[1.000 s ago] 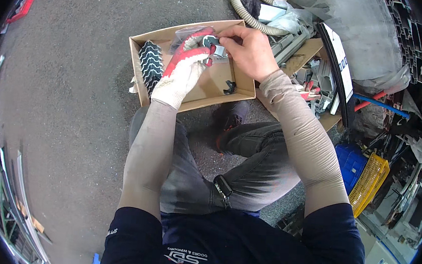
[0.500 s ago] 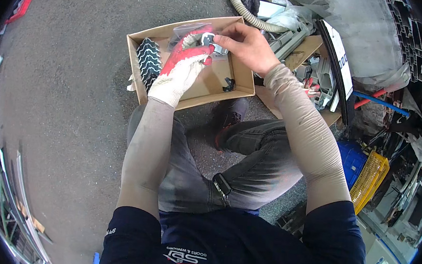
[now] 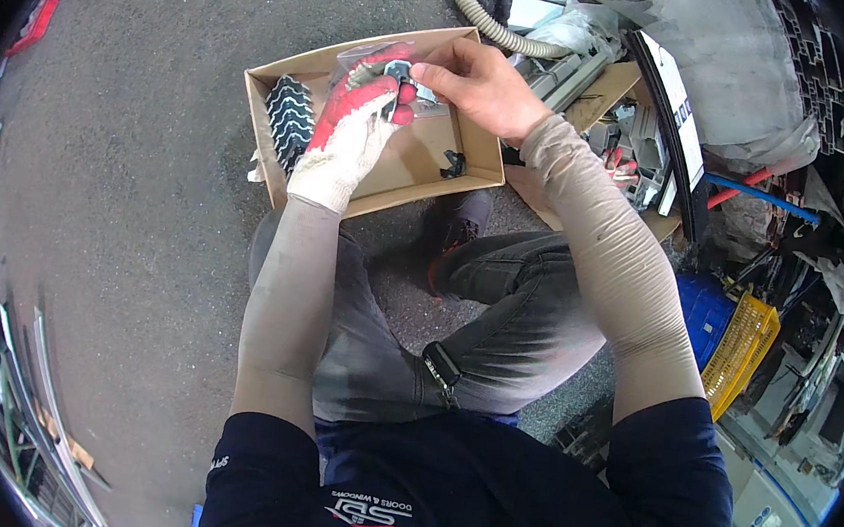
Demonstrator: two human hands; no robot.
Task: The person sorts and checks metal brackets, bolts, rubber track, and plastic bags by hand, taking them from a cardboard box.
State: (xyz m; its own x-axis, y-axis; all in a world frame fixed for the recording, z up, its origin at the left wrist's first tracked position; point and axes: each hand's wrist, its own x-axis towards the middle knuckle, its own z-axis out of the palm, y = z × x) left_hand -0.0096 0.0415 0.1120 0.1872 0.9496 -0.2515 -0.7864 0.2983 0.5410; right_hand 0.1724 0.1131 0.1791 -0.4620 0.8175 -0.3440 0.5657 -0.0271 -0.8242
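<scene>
Slightly further left and higher in the view than a second ago, the left hand (image 3: 347, 126) and right hand (image 3: 492, 89) have shifted along with the cardboard box (image 3: 412, 167) beneath them. The left arm reaches almost straight forward, its hand in a white glove with red-coated fingers, turned palm inward. Its grip is closed, fingers curled around a small dark piece (image 3: 396, 73) with a pale edge, held above the box. The bare right hand comes in from the right, forearm slanting inward under a beige sleeve, knuckles up and fingers bent. Its thumb reaches to the piece's upper end; the other fingertips are hidden, so I cannot tell whether this grip has hold of it. A silvery bit (image 3: 424, 94) shows just beside the gloved fingers.

At the left side of the shallow box, dark wavy-edged pieces (image 3: 290, 123) lie packed in a row. A clear plastic bag (image 3: 365, 54) lies partly behind the glove, and a loose black piece (image 3: 454, 164) rests near the right wall. Further right, metal offcuts (image 3: 644, 132) lie heaped beside more cardboard, and a yellow crate (image 3: 741, 357) leans beside a blue crate (image 3: 701, 313).
</scene>
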